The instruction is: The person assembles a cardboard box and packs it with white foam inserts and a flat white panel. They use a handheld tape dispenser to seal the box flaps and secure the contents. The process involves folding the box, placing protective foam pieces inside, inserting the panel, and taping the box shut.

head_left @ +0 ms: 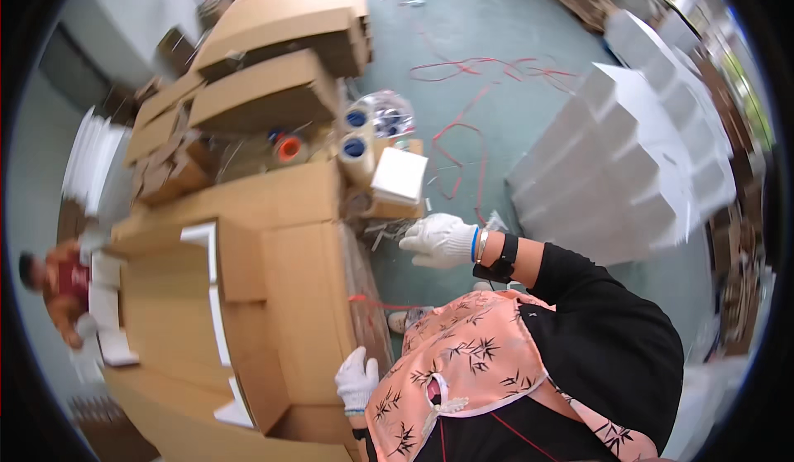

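Observation:
My right hand (443,241), in a white knitted glove, is in the air beside the cluttered stand; its fingers are loosely bent and apart, with nothing seen in them. My left hand (357,379), gloved likewise, lies at the near edge of a large open cardboard box (302,276). Its fingers look apart and hold nothing I can see. White foam strips (218,321) line the inner sides of the box. Nearest my right hand is a white square stack (400,175), beside upright rolls of clear tape (356,149) with blue cores.
Across the box, a co-worker (66,288) is beside white foam corner pieces (107,309). Cardboard boxes (265,90) stand at the far left. Tall stacked white foam (612,164) stands on the right. Loose red strapping (463,127) trails over the floor.

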Demonstrator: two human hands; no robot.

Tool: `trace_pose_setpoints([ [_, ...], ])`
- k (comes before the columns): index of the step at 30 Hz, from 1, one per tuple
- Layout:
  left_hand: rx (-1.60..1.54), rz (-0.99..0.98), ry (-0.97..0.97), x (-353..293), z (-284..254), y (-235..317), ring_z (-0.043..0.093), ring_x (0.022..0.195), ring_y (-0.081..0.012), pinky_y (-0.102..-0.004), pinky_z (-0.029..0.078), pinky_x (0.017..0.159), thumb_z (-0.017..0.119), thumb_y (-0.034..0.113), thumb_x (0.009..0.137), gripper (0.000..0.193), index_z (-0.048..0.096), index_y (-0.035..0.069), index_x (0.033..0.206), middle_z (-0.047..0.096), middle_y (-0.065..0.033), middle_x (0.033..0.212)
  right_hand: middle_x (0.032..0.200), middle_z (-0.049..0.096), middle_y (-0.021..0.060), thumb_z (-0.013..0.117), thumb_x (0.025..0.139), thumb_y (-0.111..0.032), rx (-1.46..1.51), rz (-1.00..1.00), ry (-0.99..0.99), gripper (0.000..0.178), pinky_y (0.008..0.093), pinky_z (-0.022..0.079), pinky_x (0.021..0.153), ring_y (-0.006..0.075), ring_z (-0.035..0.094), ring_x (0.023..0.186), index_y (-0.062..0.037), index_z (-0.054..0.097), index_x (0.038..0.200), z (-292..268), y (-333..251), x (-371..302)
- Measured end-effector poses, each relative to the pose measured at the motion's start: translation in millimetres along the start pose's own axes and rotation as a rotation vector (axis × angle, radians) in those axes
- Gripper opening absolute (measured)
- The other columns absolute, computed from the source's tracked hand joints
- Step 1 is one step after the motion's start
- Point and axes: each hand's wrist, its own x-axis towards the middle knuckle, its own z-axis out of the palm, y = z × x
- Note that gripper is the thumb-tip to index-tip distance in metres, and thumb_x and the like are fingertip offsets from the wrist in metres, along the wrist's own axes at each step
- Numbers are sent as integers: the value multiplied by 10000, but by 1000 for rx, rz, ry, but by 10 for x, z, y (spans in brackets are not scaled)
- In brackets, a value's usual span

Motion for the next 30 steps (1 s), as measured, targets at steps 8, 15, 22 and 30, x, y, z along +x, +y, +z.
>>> trace_pose_setpoints([
  [8,162,455,-315,1322,157,-119,686,1037,-356,-444,530,948,700,278,849,386,708,29,1144,720,-188,1120,1073,680,165,669,867,-295,101,373,325,407,465,544,823,368,668,965,-36,635,1179,-598,-254,-1798],
  [15,114,764,-341,1333,864,2129,689,996,-372,-433,544,898,691,208,857,338,692,7,1129,717,-202,1081,1242,676,139,668,920,-95,310,816,1073,405,348,476,1042,220,625,1176,4,614,1310,-1420,-93,-4944],
  [22,-76,866,-594,1337,798,3949,705,986,-332,-377,549,884,686,140,870,326,685,-25,1151,719,-205,1063,1187,666,81,604,998,-322,375,1166,1886,471,308,508,963,175,620,1097,-16,584,1356,-1531,828,-7596],
  [30,-235,820,-1017,1140,725,5978,648,1127,-227,-343,499,991,599,75,939,383,613,-71,1293,683,-159,1219,1143,665,120,602,973,-470,575,1515,2015,579,316,539,883,208,639,1027,-26,577,1344,-1501,1406,-8262],
])
